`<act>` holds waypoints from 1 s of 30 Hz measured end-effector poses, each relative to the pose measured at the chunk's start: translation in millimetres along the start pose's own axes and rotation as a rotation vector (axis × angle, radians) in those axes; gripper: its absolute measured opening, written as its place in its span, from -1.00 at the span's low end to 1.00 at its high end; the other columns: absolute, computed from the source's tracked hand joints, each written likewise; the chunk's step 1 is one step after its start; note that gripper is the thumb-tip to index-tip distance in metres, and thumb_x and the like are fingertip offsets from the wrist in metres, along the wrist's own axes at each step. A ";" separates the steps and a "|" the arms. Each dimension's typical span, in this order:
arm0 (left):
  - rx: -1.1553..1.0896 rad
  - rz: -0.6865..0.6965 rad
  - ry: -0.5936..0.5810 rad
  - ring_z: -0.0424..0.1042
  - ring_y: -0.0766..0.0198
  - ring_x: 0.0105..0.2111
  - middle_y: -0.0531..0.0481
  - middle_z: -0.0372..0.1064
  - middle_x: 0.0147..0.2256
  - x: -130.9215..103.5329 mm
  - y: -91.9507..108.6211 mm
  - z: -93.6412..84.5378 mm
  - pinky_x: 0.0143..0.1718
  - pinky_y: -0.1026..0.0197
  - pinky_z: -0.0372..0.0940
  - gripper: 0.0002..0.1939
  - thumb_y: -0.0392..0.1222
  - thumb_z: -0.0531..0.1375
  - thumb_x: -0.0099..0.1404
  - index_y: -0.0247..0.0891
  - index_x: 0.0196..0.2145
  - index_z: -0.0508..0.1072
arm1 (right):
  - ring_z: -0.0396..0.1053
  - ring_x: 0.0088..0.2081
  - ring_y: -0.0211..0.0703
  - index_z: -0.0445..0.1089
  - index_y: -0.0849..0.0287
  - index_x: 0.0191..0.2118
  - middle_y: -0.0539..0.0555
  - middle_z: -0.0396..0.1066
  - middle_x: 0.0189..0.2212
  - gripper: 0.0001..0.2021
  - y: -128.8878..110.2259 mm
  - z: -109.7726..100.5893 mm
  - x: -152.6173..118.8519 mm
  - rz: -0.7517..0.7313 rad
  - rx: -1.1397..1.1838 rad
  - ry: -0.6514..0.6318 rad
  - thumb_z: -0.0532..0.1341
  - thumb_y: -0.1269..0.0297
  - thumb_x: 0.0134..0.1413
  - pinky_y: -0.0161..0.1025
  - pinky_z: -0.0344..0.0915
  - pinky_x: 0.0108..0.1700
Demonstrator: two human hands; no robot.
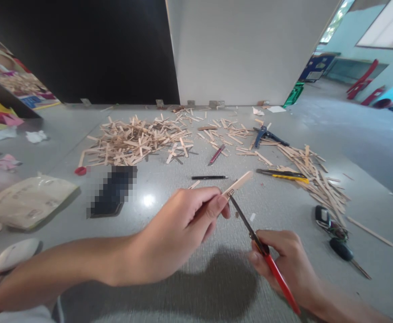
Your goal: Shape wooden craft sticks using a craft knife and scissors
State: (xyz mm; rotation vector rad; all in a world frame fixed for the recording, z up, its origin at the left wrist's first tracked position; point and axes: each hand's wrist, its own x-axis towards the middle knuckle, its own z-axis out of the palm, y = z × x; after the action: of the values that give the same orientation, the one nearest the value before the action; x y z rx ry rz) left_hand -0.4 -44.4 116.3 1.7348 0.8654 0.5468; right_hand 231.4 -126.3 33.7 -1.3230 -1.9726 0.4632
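My left hand pinches a flat wooden craft stick between thumb and fingers, with its far end pointing up and right. My right hand is closed around red-handled scissors, seen nearly edge-on. The tips of the scissors reach the stick beside my left fingertips. Whether the blades are apart cannot be made out. Just beyond my hands, a black pen lies on the grey table. A small pale scrap rests near the scissor blades.
Many joined sticks form a pile at the back left. Loose sticks lie right, beside a yellow-black cutter, blue tool and keys. A blurred dark phone-like object and plastic packet lie left. Upright panels stand behind.
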 end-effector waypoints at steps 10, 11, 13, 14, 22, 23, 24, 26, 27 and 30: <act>0.092 -0.035 0.084 0.48 0.33 -0.46 0.04 0.55 -0.44 6.2 6.2 -17.5 -0.42 0.37 0.34 -0.54 0.10 0.10 0.58 -0.23 -0.36 0.53 | -0.19 -0.60 -0.34 -0.09 0.03 -0.52 -0.20 -0.14 -0.62 -0.55 -13.1 -2.0 4.3 0.051 0.018 -0.056 0.19 0.30 0.30 -0.36 -0.13 -0.63; 0.057 -0.041 0.080 0.49 0.34 -0.46 0.04 0.55 -0.45 7.6 6.4 -17.5 -0.42 0.37 0.35 -0.58 0.06 0.13 0.57 -0.24 -0.35 0.56 | -0.19 -0.60 -0.34 -0.08 0.03 -0.52 -0.20 -0.14 -0.63 -0.55 -13.5 -1.2 4.0 0.050 0.009 -0.052 0.20 0.30 0.29 -0.36 -0.12 -0.63; 0.009 -0.037 0.068 0.51 0.36 -0.48 0.05 0.54 -0.48 10.6 6.1 -16.3 -0.44 0.40 0.35 -0.63 -0.04 0.17 0.56 -0.26 -0.35 0.59 | -0.20 -0.60 -0.33 -0.06 0.03 -0.53 -0.21 -0.13 -0.63 -0.54 -13.3 0.5 3.2 0.050 -0.008 -0.044 0.21 0.29 0.30 -0.36 -0.11 -0.63; -0.002 -0.030 0.067 0.51 0.37 -0.48 0.05 0.52 -0.50 11.9 5.7 -15.6 -0.46 0.42 0.33 -0.64 -0.09 0.18 0.55 -0.27 -0.37 0.59 | -0.19 -0.60 -0.33 -0.05 0.03 -0.54 -0.21 -0.12 -0.63 -0.54 -13.0 1.3 2.7 0.047 -0.015 -0.042 0.21 0.29 0.30 -0.36 -0.10 -0.63; -0.215 -0.097 -0.070 0.47 0.37 -0.61 0.03 0.47 -0.62 14.5 2.5 -18.9 -0.59 0.43 0.26 -0.57 -0.04 0.12 0.62 -0.31 -0.32 0.61 | -0.17 -0.60 -0.34 0.01 0.05 -0.56 -0.20 -0.11 -0.62 -0.53 -11.5 0.5 3.1 0.040 -0.015 -0.053 0.21 0.25 0.35 -0.34 -0.10 -0.60; -0.239 -0.104 -0.081 0.44 0.37 -0.64 0.04 0.45 -0.63 14.7 2.9 -19.6 -0.59 0.41 0.27 -0.57 -0.04 0.11 0.63 -0.31 -0.31 0.60 | -0.18 -0.59 -0.33 0.00 0.05 -0.56 -0.20 -0.12 -0.62 -0.53 -10.9 0.0 3.7 0.052 -0.009 -0.068 0.21 0.24 0.35 -0.33 -0.11 -0.60; -0.257 -0.109 -0.079 0.40 0.38 -0.67 0.06 0.42 -0.65 15.1 3.5 -20.0 -0.61 0.40 0.26 -0.58 -0.04 0.10 0.63 -0.30 -0.30 0.58 | -0.19 -0.59 -0.33 -0.01 0.04 -0.56 -0.20 -0.13 -0.62 -0.52 -10.0 -0.4 4.3 0.070 0.001 -0.090 0.21 0.22 0.35 -0.33 -0.11 -0.60; -0.257 -0.111 -0.033 0.30 0.39 -0.71 0.11 0.36 -0.67 16.4 4.1 -20.7 -0.65 0.39 0.19 -0.58 -0.03 0.07 0.65 -0.28 -0.28 0.55 | -0.20 -0.57 -0.32 -0.03 0.04 -0.56 -0.20 -0.14 -0.63 -0.51 -8.1 -1.0 5.5 0.132 0.029 -0.152 0.21 0.16 0.34 -0.32 -0.11 -0.59; -0.243 -0.104 0.011 0.25 0.41 -0.72 0.14 0.30 -0.69 17.4 4.0 -21.1 -0.66 0.39 0.14 -0.58 -0.02 0.05 0.66 -0.28 -0.27 0.53 | -0.19 -0.56 -0.31 -0.03 0.03 -0.55 -0.19 -0.14 -0.63 -0.50 -7.3 -1.4 6.0 0.176 0.050 -0.189 0.21 0.11 0.35 -0.31 -0.11 -0.58; -0.202 -0.071 0.159 0.15 0.43 -0.68 0.21 0.15 -0.67 21.4 1.8 -23.0 -0.63 0.39 0.06 -0.64 -0.12 0.02 0.67 -0.26 -0.27 0.47 | -0.11 -0.54 -0.29 0.04 0.04 -0.53 -0.15 -0.07 -0.60 -0.46 -6.8 -4.3 7.2 0.287 0.190 -0.292 0.16 -0.16 0.39 -0.30 -0.09 -0.56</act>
State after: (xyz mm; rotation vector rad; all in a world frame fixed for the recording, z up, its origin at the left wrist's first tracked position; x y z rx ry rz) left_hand -3.0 -14.1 124.3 1.4868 0.9460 0.7069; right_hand 228.4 -123.0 43.5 -1.4869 -1.9130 1.0062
